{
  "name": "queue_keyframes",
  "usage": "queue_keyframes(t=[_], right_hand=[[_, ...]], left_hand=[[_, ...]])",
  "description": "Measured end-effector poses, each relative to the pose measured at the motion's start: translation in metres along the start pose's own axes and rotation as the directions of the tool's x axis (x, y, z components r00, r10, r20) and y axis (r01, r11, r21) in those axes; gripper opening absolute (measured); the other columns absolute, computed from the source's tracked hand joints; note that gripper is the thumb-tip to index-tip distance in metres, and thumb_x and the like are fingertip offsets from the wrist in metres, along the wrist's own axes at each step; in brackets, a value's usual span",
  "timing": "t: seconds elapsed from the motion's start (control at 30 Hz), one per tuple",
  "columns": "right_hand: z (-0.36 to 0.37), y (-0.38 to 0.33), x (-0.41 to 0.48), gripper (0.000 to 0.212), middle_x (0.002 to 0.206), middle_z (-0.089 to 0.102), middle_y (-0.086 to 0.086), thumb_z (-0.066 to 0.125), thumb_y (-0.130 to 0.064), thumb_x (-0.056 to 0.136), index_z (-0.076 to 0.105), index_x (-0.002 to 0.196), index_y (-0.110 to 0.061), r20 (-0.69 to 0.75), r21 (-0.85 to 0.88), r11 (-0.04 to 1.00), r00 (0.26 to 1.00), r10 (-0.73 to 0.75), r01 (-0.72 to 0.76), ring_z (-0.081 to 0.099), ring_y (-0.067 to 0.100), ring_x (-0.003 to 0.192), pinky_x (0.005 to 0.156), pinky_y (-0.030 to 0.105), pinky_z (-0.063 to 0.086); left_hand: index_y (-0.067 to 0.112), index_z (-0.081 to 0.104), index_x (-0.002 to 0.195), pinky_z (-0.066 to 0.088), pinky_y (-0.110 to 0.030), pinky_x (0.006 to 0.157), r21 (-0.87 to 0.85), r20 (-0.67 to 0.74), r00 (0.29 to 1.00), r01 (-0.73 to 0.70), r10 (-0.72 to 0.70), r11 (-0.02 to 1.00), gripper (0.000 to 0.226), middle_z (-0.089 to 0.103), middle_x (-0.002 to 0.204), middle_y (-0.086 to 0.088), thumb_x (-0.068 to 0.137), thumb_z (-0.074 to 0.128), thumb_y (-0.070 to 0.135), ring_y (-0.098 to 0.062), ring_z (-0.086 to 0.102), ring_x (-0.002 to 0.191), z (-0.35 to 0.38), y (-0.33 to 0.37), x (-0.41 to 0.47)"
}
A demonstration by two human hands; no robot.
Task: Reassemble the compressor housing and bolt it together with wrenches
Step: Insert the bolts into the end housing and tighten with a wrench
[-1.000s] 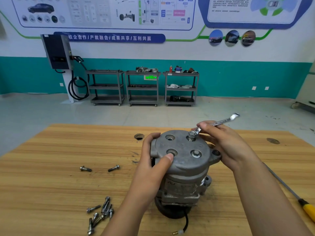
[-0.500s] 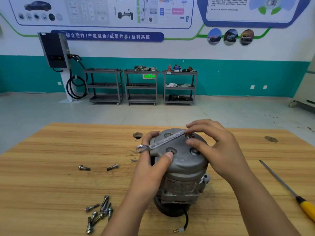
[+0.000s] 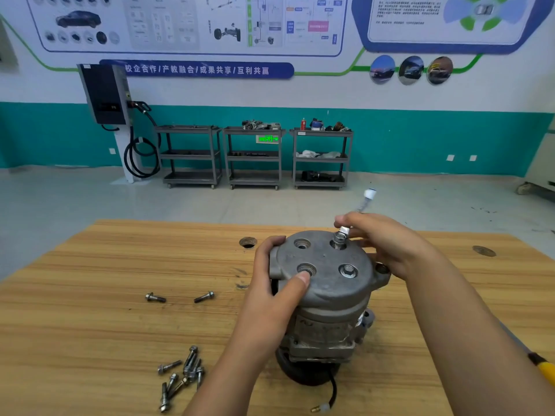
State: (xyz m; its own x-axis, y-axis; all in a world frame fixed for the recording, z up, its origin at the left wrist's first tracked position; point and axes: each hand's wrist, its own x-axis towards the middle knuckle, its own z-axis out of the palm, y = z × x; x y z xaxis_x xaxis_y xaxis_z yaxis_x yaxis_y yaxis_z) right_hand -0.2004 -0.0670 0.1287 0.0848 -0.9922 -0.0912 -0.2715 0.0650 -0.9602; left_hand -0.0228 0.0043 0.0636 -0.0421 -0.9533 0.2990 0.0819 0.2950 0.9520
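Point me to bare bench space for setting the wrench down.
Bare: the wide strip of bench left of the compressor, beyond the two loose bolts. Crowded: the bolt pile front left; the screwdriver at the right edge.

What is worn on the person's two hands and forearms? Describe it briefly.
Nothing is worn. The left hand and right hand are bare, without gloves, rings or a watch. Both forearms are uncovered as far as the frame shows; no sleeve is in view.

My wrench (image 3: pixel 365 202) is shiny silver, the compressor housing (image 3: pixel 326 283) dull grey, the table (image 3: pixel 120 295) striped honey-brown wood.
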Motion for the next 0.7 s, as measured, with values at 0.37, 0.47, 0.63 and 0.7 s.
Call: queue_keyframes(t=[0.37, 0.47, 0.63, 0.7], right_hand=[[-0.028, 0.064, -0.032, 0.029, 0.116, 0.066, 0.014, 0.059, 0.002, 0.074, 0.073, 0.095, -0.013, 0.009, 0.545, 0.706, 0.838, -0.545, 0.453, 0.061, 0.030, 0.113, 0.085, 0.031, 0.053], [-0.028, 0.060, -0.053, 0.033, 0.115, 0.069, 0.002, 0.061, -0.002, 0.076, 0.075, 0.098, -0.022, -0.016, 0.202, 0.742, 0.760, -0.650, 0.639, 0.061, 0.018, 0.114, 0.086, 0.021, 0.050], [-0.008, 0.028, -0.065, 0.019, 0.104, 0.066, -0.018, 0.065, -0.033, 0.077, 0.074, 0.091, -0.040, 0.059, -0.251, 0.698, 0.731, -0.680, 0.670, 0.055, 0.009, 0.110, 0.084, 0.033, 0.049], [0.002, 0.013, -0.061, 0.011, 0.096, 0.061, -0.018, 0.066, -0.040, 0.077, 0.071, 0.087, -0.044, 0.088, -0.399, 0.629, 0.710, -0.698, 0.668, 0.050, 0.004, 0.103, 0.086, 0.019, 0.040]], left_hand=[[0.058, 0.046, 0.107, 0.050, -0.018, 0.063, -0.020, 0.000, 1.000, 0.017, -0.017, 1.000, 0.043, 0.060, 0.091, 0.035, 0.071, 0.057, 0.035, -0.001, 0.065, 0.083, 0.000, 0.000, 0.000], [0.058, 0.045, 0.108, 0.050, -0.019, 0.063, -0.015, -0.003, 1.000, 0.017, -0.017, 1.000, 0.044, 0.059, 0.091, 0.037, 0.071, 0.057, 0.036, 0.000, 0.065, 0.082, 0.001, 0.000, 0.000], [0.055, 0.045, 0.109, 0.050, -0.019, 0.060, -0.018, -0.003, 1.000, 0.016, -0.016, 1.000, 0.044, 0.059, 0.090, 0.035, 0.071, 0.057, 0.036, -0.001, 0.066, 0.079, 0.002, 0.000, 0.001], [0.055, 0.046, 0.108, 0.052, -0.021, 0.062, -0.011, 0.003, 1.000, 0.008, -0.008, 1.000, 0.044, 0.062, 0.095, 0.030, 0.072, 0.060, 0.036, -0.004, 0.067, 0.083, 0.002, 0.000, 0.002]])
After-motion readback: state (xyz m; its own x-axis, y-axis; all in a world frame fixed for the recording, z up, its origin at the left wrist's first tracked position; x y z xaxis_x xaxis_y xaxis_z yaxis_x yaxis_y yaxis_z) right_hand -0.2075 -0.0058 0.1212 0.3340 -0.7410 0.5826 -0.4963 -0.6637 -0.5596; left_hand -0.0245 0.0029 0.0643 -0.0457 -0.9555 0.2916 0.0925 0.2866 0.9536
